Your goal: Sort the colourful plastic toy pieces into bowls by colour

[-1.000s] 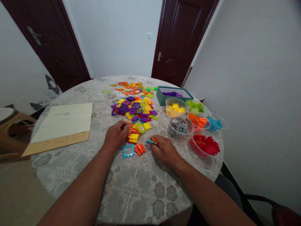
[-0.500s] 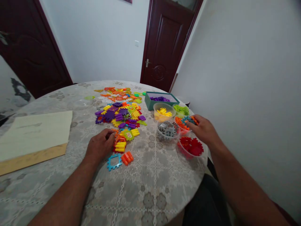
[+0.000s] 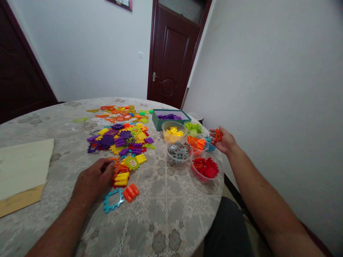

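A round worktop (image 3: 158, 200) under a pale flowered cloth carries a mixed heap of purple, yellow and red notched plastic pieces (image 3: 107, 140). Right of the heap stands a dark-green rectangular box (image 3: 158, 123) holding purple plastic pieces (image 3: 169, 117). The left hand (image 3: 92, 178) rests on the worktop; the right hand (image 3: 225, 140) is at its far edge. Near the box cluster six clear round plastic bowls (image 3: 198, 175), holding separately yellow pieces (image 3: 174, 132), lime-green pieces (image 3: 193, 127), grey pieces (image 3: 178, 151), orange pieces (image 3: 196, 143), blue pieces (image 3: 210, 144), and red pieces (image 3: 209, 167) with some orange among them. The right hand partly hides the blue ones. Just beside the left hand lie a light-blue square plastic frame (image 3: 106, 203) and a red-orange ribbed plastic piece (image 3: 130, 192). Smallest, an orange notched plastic piece (image 3: 218, 135) sits within the right fingers, which curl around it. The left fingers bend close to an orange plastic frame (image 3: 115, 160); whether they pinch it, I cannot tell.
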### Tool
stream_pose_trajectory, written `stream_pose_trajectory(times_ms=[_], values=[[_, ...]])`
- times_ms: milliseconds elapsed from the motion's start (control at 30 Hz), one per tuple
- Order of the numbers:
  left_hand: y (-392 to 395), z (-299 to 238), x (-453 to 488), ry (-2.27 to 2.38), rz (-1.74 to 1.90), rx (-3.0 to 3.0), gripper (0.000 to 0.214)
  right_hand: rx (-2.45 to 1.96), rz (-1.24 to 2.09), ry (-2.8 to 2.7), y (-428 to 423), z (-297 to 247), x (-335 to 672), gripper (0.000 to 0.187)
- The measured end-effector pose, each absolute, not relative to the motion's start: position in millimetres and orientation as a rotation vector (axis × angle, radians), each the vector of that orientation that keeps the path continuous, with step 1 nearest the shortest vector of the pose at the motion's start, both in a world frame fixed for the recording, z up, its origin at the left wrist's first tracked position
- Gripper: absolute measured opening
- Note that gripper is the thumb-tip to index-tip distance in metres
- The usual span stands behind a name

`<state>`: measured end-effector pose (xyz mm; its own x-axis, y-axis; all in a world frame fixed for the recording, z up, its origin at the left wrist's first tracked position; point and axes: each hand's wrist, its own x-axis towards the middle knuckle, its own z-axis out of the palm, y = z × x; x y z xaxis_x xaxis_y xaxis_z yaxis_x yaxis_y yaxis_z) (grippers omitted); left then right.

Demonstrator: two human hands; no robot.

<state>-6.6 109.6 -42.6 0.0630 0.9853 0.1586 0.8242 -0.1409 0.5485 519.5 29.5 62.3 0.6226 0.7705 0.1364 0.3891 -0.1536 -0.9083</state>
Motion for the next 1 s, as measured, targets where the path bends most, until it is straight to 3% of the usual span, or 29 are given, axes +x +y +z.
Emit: stream_pose_trajectory(times_ms=[133,333,433,533,733,900,1000], values=[[109.9,-43.9,-7.2,1.822,0.717,2.044,0.031,-1.314,0.989,-0.879,11.1,65.1,489.3,0.062],[106.9,-40.2,-6.3,1.810,0.726,2.047,0.036,-1.244,1.103,-0.884,-14.3,67.1,449.6,0.051],[106.1,-39.0,-5.9,1.813,0.728,2.050,0.040,-1.252,1.041,-0.919,-22.6,63.8,438.6,0.044],[107.6,-41.1,-5.8,1.818,0.734,2.060,0.040,-1.385,0.922,-0.961,-20.3,57.2,439.4,0.048],[110.8,-46.4,-7.1,1.812,0.746,2.069,0.041,-1.798,0.276,-1.353,15.5,41.3,470.5,0.055],[108.6,-44.0,-7.1,1.808,0.742,2.055,0.040,-1.788,0.123,-1.444,43.1,31.7,484.4,0.062],[108.2,-43.5,-6.8,1.821,0.735,2.049,0.039,-1.786,0.002,-1.380,38.6,31.6,485.7,0.055]])
